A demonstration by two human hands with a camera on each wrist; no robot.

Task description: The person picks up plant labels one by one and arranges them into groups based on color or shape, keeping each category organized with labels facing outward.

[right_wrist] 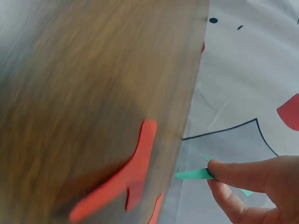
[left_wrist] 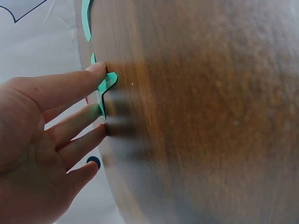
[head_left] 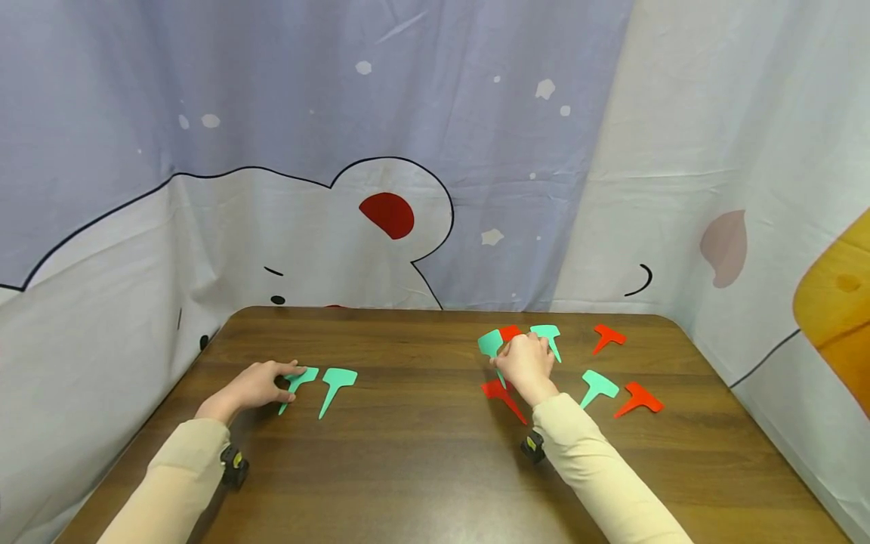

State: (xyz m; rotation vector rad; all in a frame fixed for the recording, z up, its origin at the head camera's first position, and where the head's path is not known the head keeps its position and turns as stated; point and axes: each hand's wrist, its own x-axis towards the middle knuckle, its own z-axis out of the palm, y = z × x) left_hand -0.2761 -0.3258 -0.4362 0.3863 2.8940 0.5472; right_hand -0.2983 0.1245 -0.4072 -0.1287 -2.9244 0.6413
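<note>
- Currently, I have the left hand (head_left: pixel 253 387) at the left side of the wooden table (head_left: pixel 408 476), over the first green tag (head_left: pixel 308 375), a T-shaped piece.
- Left grip: thumb and fingers stand apart, fairly straight, with fingertips touching the first green tag; I cannot tell how firmly they bear on it.
- The second green tag (head_left: pixel 337 378) lies just to the right of the first, its stem pointing toward the near edge.
- I have the right hand (head_left: pixel 529 364) right of centre, toward the far edge. Right grip: thumb and forefinger are together, clamped on the third green tag (head_left: pixel 489 344).
- In the right wrist view, the third green tag is above the tabletop, apart from it.
- Directly below lies the near red tag (head_left: pixel 503 397), stem angled near and right.
- The far red tag (head_left: pixel 510 332) is partly hidden behind the right hand; the fourth green tag (head_left: pixel 546 331) lies just to its right.
- Farther right: the fifth green tag (head_left: pixel 600 384) on the near side, the outer red tag (head_left: pixel 642 397) beside it, and the rear red tag (head_left: pixel 609 335) toward the far edge.
- Markings: the left wrist unit (head_left: pixel 234 470) and right wrist unit (head_left: pixel 533 447) are black with small yellow patches, too small for me to read.
- Backdrop: a curtain (head_left: pixel 503 166) with printed cartoon outlines.
</note>
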